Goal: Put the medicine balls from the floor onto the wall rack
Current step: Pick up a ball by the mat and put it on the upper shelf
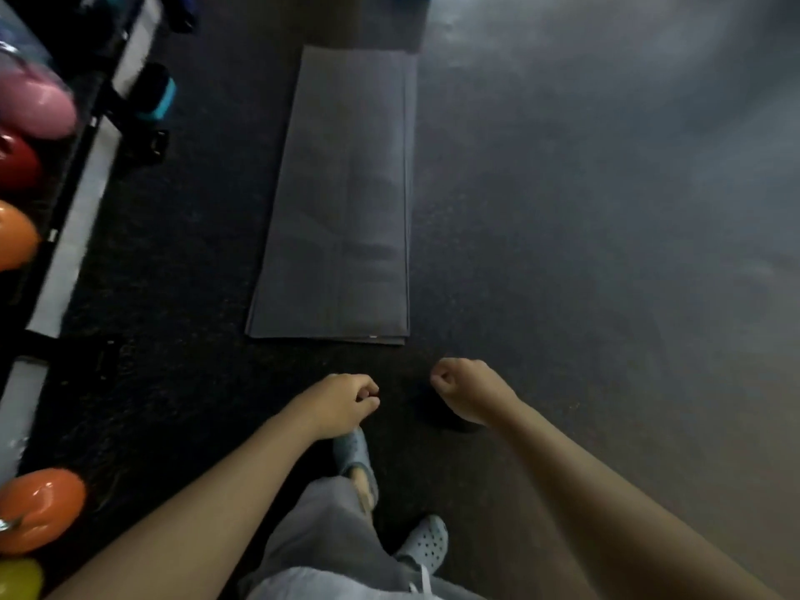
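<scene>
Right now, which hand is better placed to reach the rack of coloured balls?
Left, marginally. The left hand is on the side of the coloured balls; the right hand is farther away. Both are curled and empty.

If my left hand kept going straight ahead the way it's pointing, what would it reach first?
Probably the near end of the folded grey mat, ahead of the left hand; only bare dark floor lies between, though depth is unclear.

Bare forearms without sleeves, loose grey trousers (320, 543) with a white drawstring (422, 580), pale perforated clogs (426, 541)
</scene>
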Demonstrator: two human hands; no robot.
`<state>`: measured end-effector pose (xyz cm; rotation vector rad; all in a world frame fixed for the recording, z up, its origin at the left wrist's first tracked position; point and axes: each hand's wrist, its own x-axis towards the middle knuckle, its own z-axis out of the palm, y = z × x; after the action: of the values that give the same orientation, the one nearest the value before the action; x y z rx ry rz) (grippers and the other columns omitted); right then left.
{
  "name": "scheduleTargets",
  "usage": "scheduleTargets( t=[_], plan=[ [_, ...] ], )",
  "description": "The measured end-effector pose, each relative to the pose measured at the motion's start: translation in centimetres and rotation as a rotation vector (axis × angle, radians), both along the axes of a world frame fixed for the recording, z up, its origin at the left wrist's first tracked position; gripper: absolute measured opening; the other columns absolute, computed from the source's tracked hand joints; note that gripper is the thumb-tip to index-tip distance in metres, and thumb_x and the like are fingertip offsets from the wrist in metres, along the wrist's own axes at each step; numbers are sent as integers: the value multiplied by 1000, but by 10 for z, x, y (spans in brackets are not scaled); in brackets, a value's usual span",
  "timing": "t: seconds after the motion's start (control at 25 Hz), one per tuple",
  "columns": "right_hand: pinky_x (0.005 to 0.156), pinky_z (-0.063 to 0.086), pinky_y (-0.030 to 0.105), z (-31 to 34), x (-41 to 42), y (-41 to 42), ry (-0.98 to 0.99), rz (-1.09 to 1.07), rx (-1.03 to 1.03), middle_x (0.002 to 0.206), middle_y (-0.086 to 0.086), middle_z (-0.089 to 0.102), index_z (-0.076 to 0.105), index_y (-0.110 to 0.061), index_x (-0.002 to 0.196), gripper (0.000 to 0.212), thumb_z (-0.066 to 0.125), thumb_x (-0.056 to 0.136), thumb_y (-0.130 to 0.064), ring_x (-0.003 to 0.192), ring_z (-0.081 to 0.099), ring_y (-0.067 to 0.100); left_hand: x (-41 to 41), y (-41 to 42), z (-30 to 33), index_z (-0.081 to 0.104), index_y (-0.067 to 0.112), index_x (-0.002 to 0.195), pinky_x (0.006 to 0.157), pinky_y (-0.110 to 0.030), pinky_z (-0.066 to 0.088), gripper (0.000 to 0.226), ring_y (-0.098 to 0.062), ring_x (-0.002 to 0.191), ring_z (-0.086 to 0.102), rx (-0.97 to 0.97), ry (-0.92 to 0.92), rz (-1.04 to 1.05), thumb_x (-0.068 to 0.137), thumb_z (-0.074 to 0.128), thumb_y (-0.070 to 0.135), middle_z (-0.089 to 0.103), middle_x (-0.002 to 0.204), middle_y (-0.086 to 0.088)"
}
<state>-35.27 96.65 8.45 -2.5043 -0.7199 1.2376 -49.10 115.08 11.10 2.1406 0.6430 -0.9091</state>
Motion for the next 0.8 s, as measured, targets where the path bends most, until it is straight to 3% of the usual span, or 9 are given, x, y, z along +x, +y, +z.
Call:
scheduleTargets(
  t=[0.12, 0.28, 0.48, 0.6, 0.8],
  plan=[
    [84, 59, 38, -30, 19, -19, 53, -51, -38, 110, 1, 73, 68, -27, 126, 30, 48, 106, -37, 92, 68, 16, 34, -21, -26, 60, 27, 142, 104, -35, 52, 41, -15, 125, 61, -38, 38, 5, 104, 54, 40, 63, 142, 2],
    [76, 51, 35, -69, 46, -43, 114, -208, -73, 106, 0, 71, 69, -28, 122, 28, 47, 105, -36, 87, 64, 14, 78, -40, -74, 62, 25, 137, 105, -38, 53, 36, -16, 120, 62, -120, 99, 90, 104, 54, 36, 65, 135, 0],
    [87, 50, 37, -153, 76, -86, 214, -468, -119, 116, 10, 75, 72, -20, 118, 27, 51, 105, -30, 106, 68, 27, 111, -67, -168, 67, 25, 126, 102, -39, 54, 27, -17, 114, 65, -185, 256, 190, 103, 58, 33, 68, 126, -1],
    [88, 51, 36, -230, 94, -107, 309, -667, -160, 105, 10, 75, 71, -20, 107, 19, 54, 104, -26, 108, 71, 29, 123, -87, -246, 67, 26, 119, 95, -34, 51, 18, -16, 113, 63, -190, 324, 413, 102, 61, 29, 68, 126, -2],
    [101, 56, 55, -381, 132, -136, 338, -843, -207, 117, 16, 75, 71, -12, 116, 29, 53, 102, -30, 112, 70, 37, 149, -130, -402, 63, 23, 134, 89, -36, 49, 35, -18, 110, 60, -122, 330, 701, 101, 60, 37, 65, 131, -3]
  ],
)
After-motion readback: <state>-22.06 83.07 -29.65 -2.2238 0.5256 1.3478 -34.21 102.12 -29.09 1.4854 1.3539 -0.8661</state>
